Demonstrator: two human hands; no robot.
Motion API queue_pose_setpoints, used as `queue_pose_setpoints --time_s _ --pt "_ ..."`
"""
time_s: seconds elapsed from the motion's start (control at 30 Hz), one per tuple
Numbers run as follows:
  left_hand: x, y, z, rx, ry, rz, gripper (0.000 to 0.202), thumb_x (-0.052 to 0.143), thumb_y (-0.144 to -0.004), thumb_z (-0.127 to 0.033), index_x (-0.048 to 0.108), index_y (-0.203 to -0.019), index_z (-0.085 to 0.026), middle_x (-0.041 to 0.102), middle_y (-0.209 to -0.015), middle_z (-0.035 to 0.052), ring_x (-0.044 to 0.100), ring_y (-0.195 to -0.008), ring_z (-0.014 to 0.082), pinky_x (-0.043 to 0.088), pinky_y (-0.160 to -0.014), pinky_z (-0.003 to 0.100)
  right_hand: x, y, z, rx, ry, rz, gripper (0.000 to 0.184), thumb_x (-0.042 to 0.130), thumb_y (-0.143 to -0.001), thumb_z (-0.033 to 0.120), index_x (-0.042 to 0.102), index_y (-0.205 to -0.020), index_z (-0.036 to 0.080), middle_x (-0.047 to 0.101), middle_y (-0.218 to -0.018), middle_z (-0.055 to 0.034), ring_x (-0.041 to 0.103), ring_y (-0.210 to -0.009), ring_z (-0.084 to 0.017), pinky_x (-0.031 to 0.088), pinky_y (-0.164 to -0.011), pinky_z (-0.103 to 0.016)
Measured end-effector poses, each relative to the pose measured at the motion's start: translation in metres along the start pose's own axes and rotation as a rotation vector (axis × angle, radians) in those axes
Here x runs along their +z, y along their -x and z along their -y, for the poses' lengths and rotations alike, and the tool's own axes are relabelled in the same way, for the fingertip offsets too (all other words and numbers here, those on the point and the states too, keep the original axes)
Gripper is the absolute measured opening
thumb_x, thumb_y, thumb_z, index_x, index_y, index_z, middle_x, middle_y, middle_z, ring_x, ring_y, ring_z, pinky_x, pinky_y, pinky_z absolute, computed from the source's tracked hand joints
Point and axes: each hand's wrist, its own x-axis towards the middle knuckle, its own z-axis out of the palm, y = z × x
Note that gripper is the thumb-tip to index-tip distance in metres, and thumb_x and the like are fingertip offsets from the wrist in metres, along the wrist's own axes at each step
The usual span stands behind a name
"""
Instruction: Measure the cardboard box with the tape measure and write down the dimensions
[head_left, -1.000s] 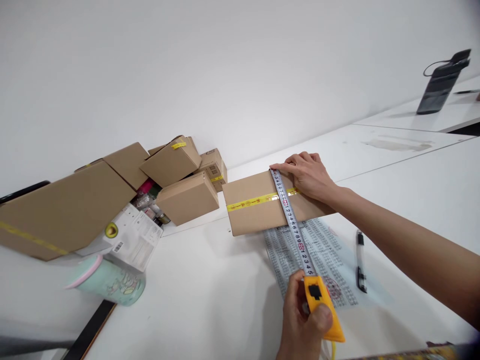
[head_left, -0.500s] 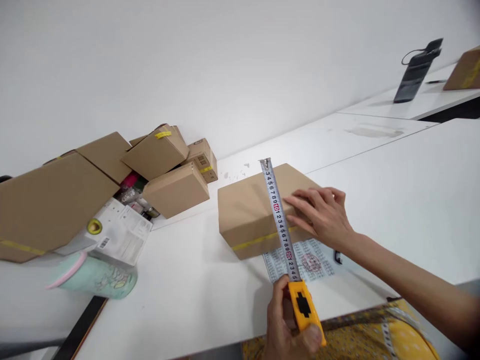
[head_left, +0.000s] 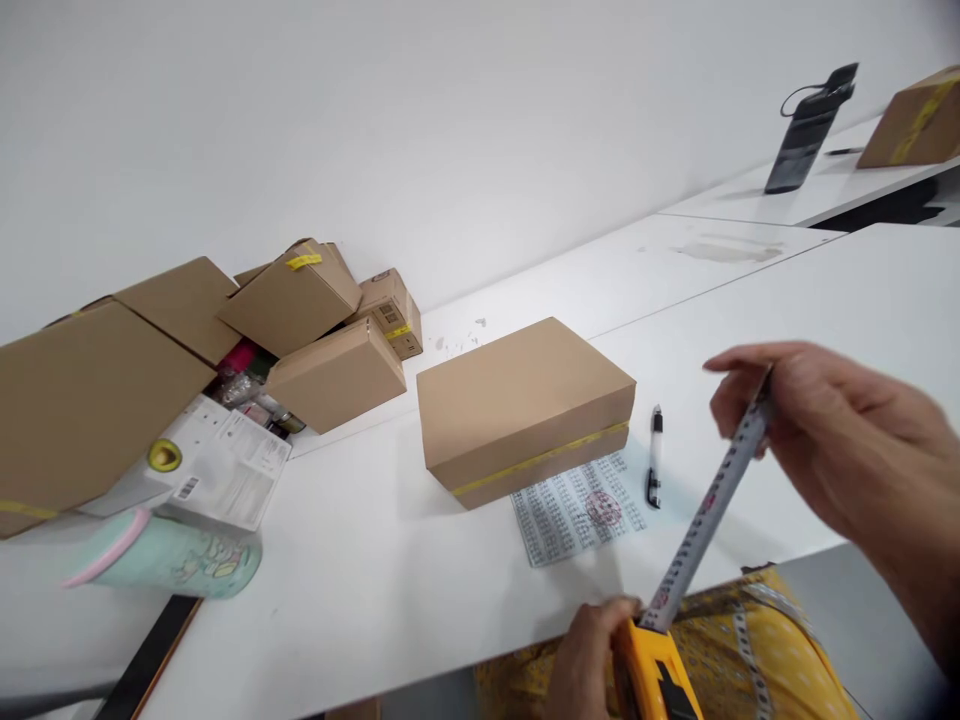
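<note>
My left hand (head_left: 589, 655) grips the yellow case of a tape measure (head_left: 656, 665) at the table's front edge. Its metal blade is pulled out and slants up to the right. Higher up, my right hand (head_left: 847, 440) is closed around the blade's far end, whose tip is partly covered by the fingers. To the left of both hands a closed cardboard box (head_left: 525, 400) with a yellow tape strip rests on the white table, apart from the tape measure. A printed sheet (head_left: 577, 510) with a red round mark lies partly under the box.
Right of the sheet lies a black and white pen (head_left: 655, 455). Several cardboard boxes (head_left: 337, 380) are piled at the left, with a white package (head_left: 232, 460) and a mint-green tumbler (head_left: 172, 560) in front. A dark water bottle (head_left: 810, 135) stands far right, near another box (head_left: 911, 120).
The tape blade has come off the cardboard box and swung right. My right hand has left the box and taken hold of the blade's end. The pen is now fully visible.
</note>
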Motion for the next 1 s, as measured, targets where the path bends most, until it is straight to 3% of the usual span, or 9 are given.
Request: queue_pose_setpoints --time_s 0.13,0.23,0.3,0.47,0.53,0.7,0.83,0.93,1.0 --pt "-0.001 -0.001 -0.026 0.043 0.063 -0.111 0.129 0.089 -0.052 -0.020 0.013 -0.156 -0.027 0.053 -0.138 0.0127 0.057 -0.124 0.0325 0.049 -0.103 0.040 0.012 0.051 -0.025 0.041 0.212 0.278 0.030 0.055 -0.095 0.049 0.072 -0.102 0.026 0.068 -0.079 -0.0048 0.062 -0.069 -0.019 0.052 -0.057 -0.030" --pt "-0.007 -0.004 -0.035 0.173 0.029 -0.255 0.128 0.087 -0.053 -0.015 0.010 -0.155 -0.029 0.055 -0.136 0.0124 0.061 -0.117 0.0307 0.055 -0.095 0.038 0.019 0.072 -0.043 0.033 0.332 0.419 0.029 0.054 -0.095 0.046 0.072 -0.107 0.026 0.071 -0.090 -0.0067 0.066 -0.079 -0.021 0.054 -0.064 -0.031" --pt "-0.019 -0.008 -0.039 0.281 -0.017 -0.374 0.116 0.085 -0.060 -0.022 0.017 -0.154 -0.027 0.055 -0.135 0.0147 0.061 -0.117 0.0323 0.056 -0.093 0.041 0.014 0.069 -0.059 0.051 0.427 0.349 0.032 0.051 -0.095 0.049 0.071 -0.104 0.025 0.071 -0.087 -0.0059 0.066 -0.077 -0.021 0.053 -0.064 -0.031" --pt "-0.084 -0.035 -0.082 0.709 -0.354 -0.881 0.077 0.079 -0.076 -0.031 0.042 -0.144 -0.024 0.056 -0.131 0.0137 0.059 -0.118 0.0300 0.054 -0.094 0.043 -0.006 0.028 -0.105 0.276 0.918 0.048 0.043 0.042 -0.092 0.061 0.063 -0.095 0.023 0.069 -0.076 -0.0046 0.061 -0.063 -0.021 0.043 -0.056 -0.033" --pt "-0.114 -0.054 -0.108 0.815 -0.551 -0.948 0.076 0.080 -0.077 -0.033 0.043 -0.143 -0.024 0.059 -0.129 0.0116 0.060 -0.112 0.0276 0.054 -0.092 0.041 -0.005 0.015 -0.117 0.332 1.085 0.090 0.049 0.039 -0.093 0.063 0.059 -0.108 0.021 0.071 -0.080 -0.0066 0.065 -0.069 -0.025 0.040 -0.055 -0.033" --pt "-0.158 -0.108 -0.137 0.634 -0.954 -0.903 0.057 0.069 -0.087 -0.033 0.050 -0.139 -0.020 0.064 -0.130 0.0128 0.061 -0.105 0.0294 0.051 -0.092 0.045 -0.002 0.004 -0.126 0.280 1.277 0.256 0.045 0.038 -0.097 0.047 0.054 -0.128 0.018 0.074 -0.106 -0.0137 0.068 -0.088 -0.032 0.036 -0.054 -0.033" --pt "-0.166 -0.133 -0.126 0.567 -1.044 -0.911 0.041 0.063 -0.090 -0.032 0.059 -0.129 -0.018 0.065 -0.131 0.0131 0.061 -0.109 0.0317 0.051 -0.091 0.046 -0.022 0.002 -0.130 0.250 1.183 0.302 0.041 0.036 -0.094 0.027 0.061 -0.125 0.018 0.076 -0.097 -0.0105 0.069 -0.081 -0.028 0.042 -0.060 -0.034" --pt "-0.150 -0.130 -0.123 0.833 -0.986 -1.082 0.035 0.063 -0.090 -0.026 0.061 -0.123 -0.015 0.066 -0.126 0.0170 0.061 -0.114 0.0319 0.049 -0.096 0.050 -0.041 0.004 -0.134 0.214 1.057 0.274 0.041 0.036 -0.091 0.024 0.067 -0.118 0.019 0.074 -0.079 -0.0069 0.068 -0.071 -0.024 0.047 -0.064 -0.034" --pt "-0.126 -0.122 -0.120 1.077 -0.896 -1.005 0.033 0.062 -0.089 -0.016 0.060 -0.121 -0.016 0.069 -0.118 0.0139 0.063 -0.111 0.0280 0.051 -0.097 0.048 -0.051 0.006 -0.136 0.094 1.037 0.277 0.040 0.037 -0.089 0.022 0.069 -0.113 0.019 0.074 -0.083 -0.0085 0.068 -0.072 -0.025 0.048 -0.063 -0.035"
